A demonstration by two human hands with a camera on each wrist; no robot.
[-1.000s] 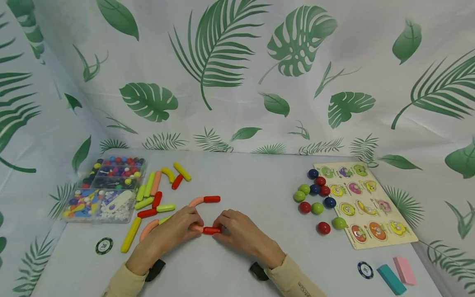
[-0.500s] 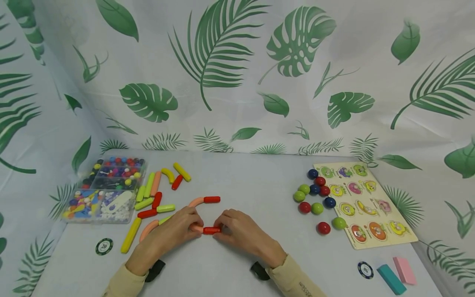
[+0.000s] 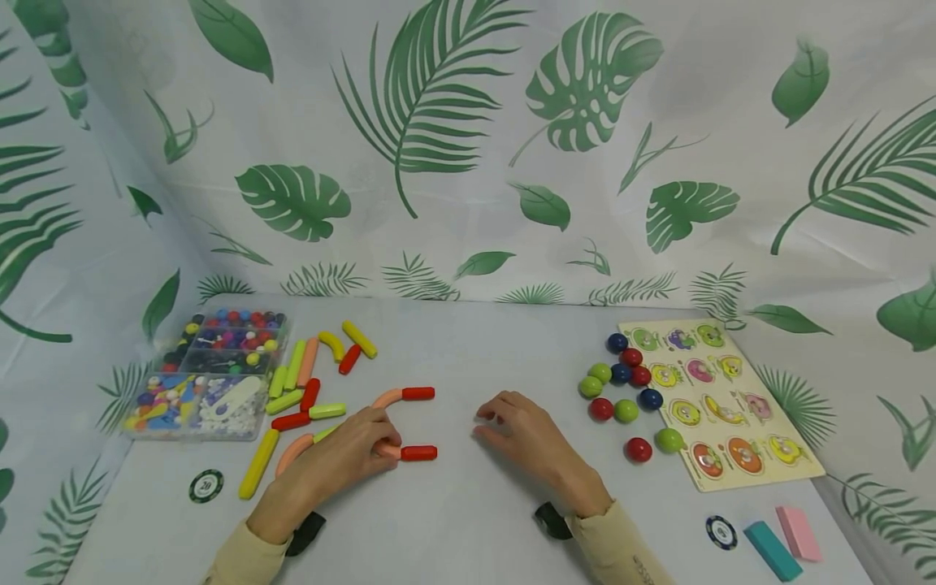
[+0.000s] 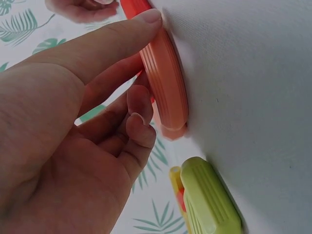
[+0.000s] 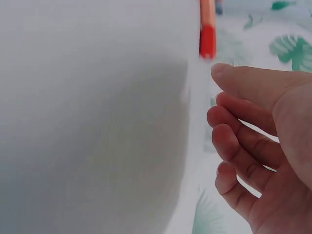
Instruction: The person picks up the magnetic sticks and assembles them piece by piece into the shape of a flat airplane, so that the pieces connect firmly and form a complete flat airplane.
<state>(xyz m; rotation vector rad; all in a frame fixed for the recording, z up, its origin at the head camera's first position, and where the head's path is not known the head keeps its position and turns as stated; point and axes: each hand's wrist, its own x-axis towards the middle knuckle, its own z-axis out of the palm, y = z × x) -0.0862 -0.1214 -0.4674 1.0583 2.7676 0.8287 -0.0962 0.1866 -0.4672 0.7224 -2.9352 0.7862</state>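
Note:
My left hand [image 3: 340, 457] pinches a curved peach plastic tube piece [image 4: 168, 80] between thumb and fingers, low against the table. A straight red piece [image 3: 420, 453] is joined to its right end. Just beyond lies another red piece [image 3: 418, 393] joined to a curved peach piece [image 3: 387, 397]; the fingers partly hide how the peach parts connect. A lime green piece [image 4: 209, 195] shows below the hand in the left wrist view. Off to the right of the red ends, my right hand [image 3: 534, 443] holds nothing, its fingers loosely bent and thumb apart.
Loose tube pieces in yellow [image 3: 258, 465], lime, peach and red lie at the left, beside a divided bead box [image 3: 201, 374] and a poker chip [image 3: 206, 486]. Coloured balls [image 3: 639, 449], a wooden puzzle board [image 3: 720, 406], another chip [image 3: 721, 532] and two blocks [image 3: 773, 551] are at the right.
My right hand has let go of the near red piece and moved away to the right. The left hand has stayed in place on the peach piece.

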